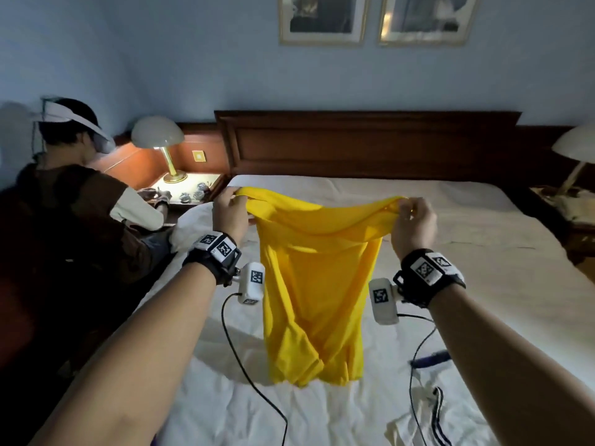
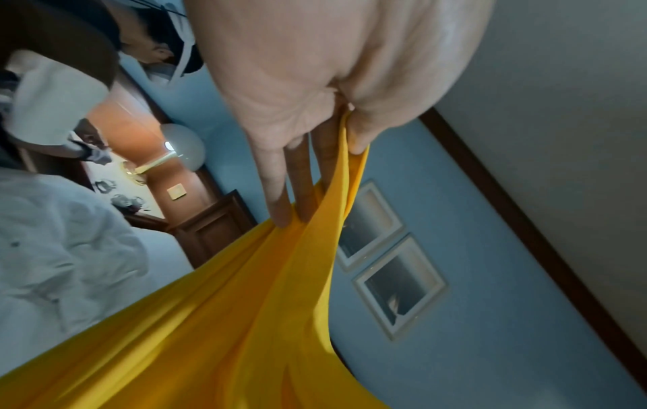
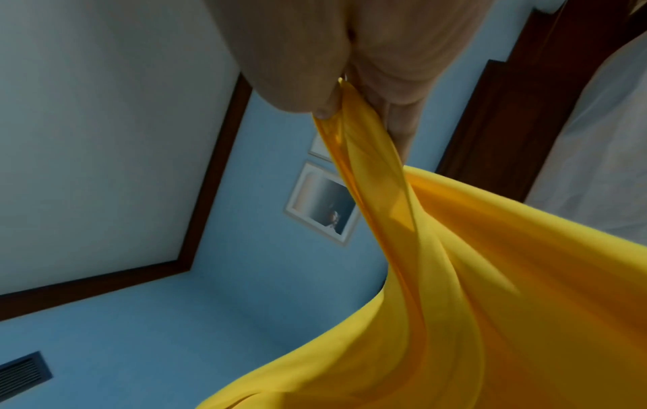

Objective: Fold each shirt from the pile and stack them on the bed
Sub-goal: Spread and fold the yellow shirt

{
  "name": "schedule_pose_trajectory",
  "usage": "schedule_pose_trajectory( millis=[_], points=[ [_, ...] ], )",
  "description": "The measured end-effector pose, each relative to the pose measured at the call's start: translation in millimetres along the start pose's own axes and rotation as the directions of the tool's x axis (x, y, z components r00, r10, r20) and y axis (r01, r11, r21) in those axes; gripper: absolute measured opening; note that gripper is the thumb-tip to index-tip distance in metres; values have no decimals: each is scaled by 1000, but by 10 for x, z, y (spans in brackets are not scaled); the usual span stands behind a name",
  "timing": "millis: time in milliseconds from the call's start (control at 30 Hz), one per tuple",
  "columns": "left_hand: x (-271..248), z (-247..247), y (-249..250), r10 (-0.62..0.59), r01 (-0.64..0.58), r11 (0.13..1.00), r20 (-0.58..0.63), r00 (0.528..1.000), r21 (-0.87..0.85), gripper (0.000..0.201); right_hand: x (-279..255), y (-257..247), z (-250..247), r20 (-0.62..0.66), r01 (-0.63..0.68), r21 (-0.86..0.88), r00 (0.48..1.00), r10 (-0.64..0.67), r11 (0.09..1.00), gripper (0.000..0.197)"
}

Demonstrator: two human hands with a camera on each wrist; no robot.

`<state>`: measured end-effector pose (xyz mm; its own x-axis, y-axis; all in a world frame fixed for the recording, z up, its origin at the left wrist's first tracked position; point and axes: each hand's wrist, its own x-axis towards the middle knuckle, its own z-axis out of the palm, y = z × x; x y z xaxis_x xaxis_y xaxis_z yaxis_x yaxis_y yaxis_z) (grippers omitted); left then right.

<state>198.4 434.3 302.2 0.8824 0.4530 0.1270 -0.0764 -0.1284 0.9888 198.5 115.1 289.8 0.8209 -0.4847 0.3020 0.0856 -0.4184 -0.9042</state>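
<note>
A yellow shirt [image 1: 314, 284] hangs in the air above the white bed [image 1: 483, 252], stretched between my two hands. My left hand [image 1: 230, 209] pinches its upper left edge; in the left wrist view the thumb presses the yellow cloth [image 2: 280, 304] against the fingers [image 2: 276, 193] of that hand [image 2: 346, 138]. My right hand [image 1: 413, 217] pinches the upper right edge, and the right wrist view shows the yellow cloth [image 3: 472, 276] gathered under the thumb of that hand [image 3: 336, 110]. The shirt's lower end reaches down to the sheet. A white garment with dark stripes [image 1: 428, 416] lies crumpled at the near right of the bed.
Another person [image 1: 74, 214] sits at the bed's left side, bent over a nightstand with a lit lamp [image 1: 159, 146]. A dark wooden headboard [image 1: 370, 146] backs the bed. A second lamp [image 1: 576, 149] stands at the right. A dark blue item [image 1: 431, 358] lies near my right forearm.
</note>
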Motion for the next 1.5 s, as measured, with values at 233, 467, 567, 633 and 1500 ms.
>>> schedule_pose_trajectory(
  millis=[233,467,567,633,1500],
  points=[
    [-48,-165,296,135,-139,990,-85,987,-36,22,-42,-353,-154,-74,63,98,996,-56,993,24],
    [-790,-543,-96,28,-40,990,-89,996,-138,32,-683,0,-472,-146,-19,131,989,38,991,22],
    [-1193,-728,-521,-60,53,996,-91,994,-79,29,-1083,375,-554,-134,-120,105,982,133,987,20],
    [-1425,-848,-904,-130,133,991,-100,986,19,24,-1383,629,-575,-95,-167,64,980,173,984,20],
    [-2957,-107,-2438,-592,-243,542,570,569,805,27,-3236,2121,-546,500,-50,-713,662,557,699,21]
  ],
)
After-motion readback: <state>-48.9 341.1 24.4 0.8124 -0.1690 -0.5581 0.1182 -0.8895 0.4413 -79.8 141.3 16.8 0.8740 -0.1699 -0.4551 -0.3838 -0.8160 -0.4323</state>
